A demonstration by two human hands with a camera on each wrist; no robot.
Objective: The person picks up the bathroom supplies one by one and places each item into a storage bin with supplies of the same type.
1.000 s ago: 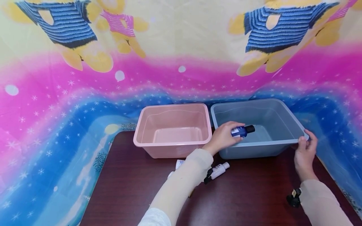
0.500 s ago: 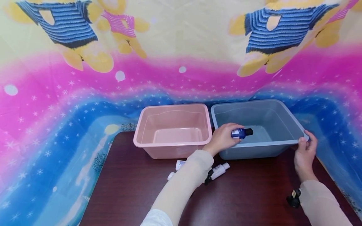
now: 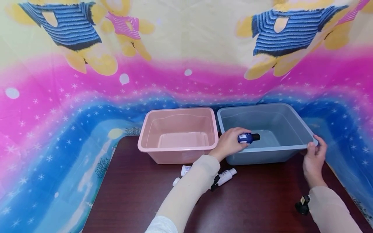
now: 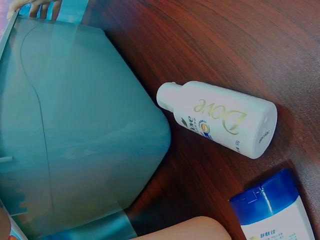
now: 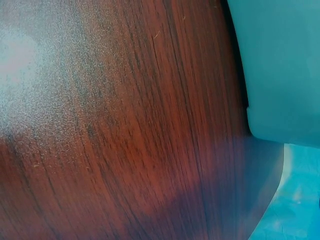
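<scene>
Blue bottle held over the grey bin

Left hand grips the blue bottle at frame centre; right hand pinches the grey bin rim.

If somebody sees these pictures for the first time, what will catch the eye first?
First, the bright cartoon bear cloth behind the dark wooden table. Then the pink tub and grey tub side by side, with the left hand holding a small blue bottle over the grey one.

An empty pink tub sits on the dark wooden surface. A white Dove bottle lies beside a blue-capped tube, against a colourful teddy-bear cloth.
</scene>
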